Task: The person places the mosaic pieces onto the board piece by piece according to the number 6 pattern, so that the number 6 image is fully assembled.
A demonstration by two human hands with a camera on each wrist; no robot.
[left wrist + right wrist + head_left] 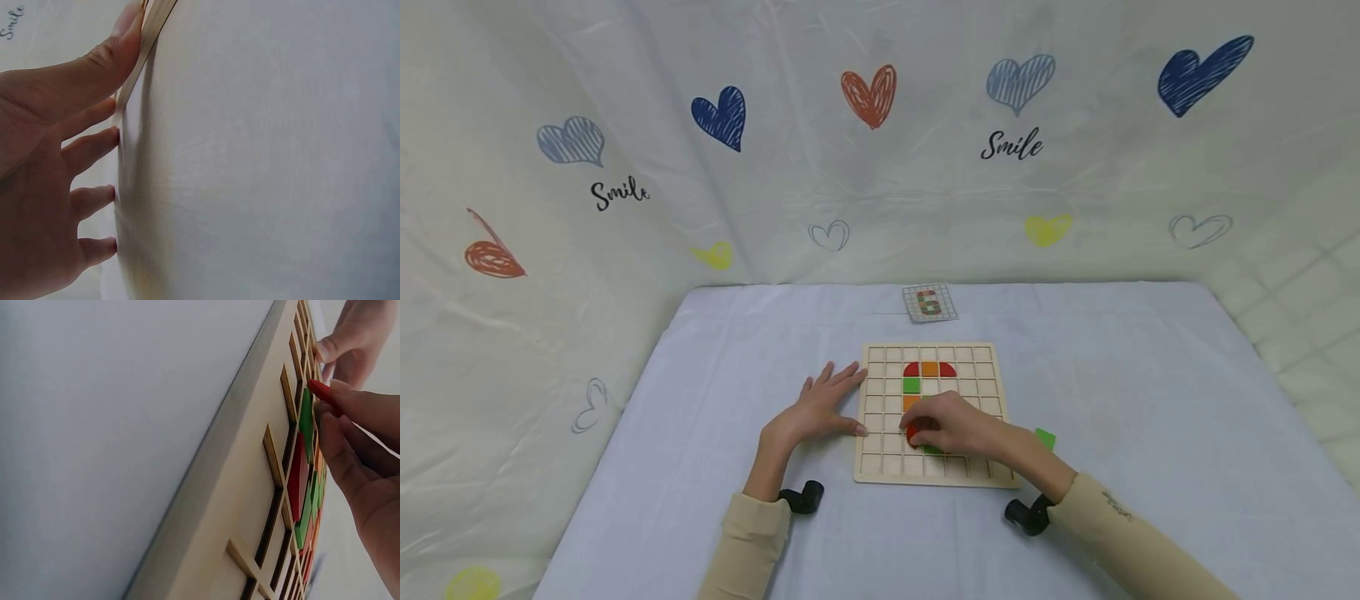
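Observation:
A square wooden grid board (925,480) lies on the white-covered table. My right hand (958,423) pinches a red tile (325,397) between thumb and fingertips, tilted over the board's lower left part. Close by in the right wrist view, a green tile (305,422) and another red tile (298,478) sit in grid squares. Toward the top of the board are two red rounded tiles with an orange tile (929,369) between them, and a green tile (912,385) below. My left hand (820,408) spreads its fingers at the board's left edge, thumb touching the rim.
A small card (930,303) printed with a coloured grid pattern lies behind the board. A loose green tile (1046,437) is on the table to the right, partly covered by my right forearm. Black devices (1027,516) are worn at both wrists. A printed curtain (940,192) hangs behind the table.

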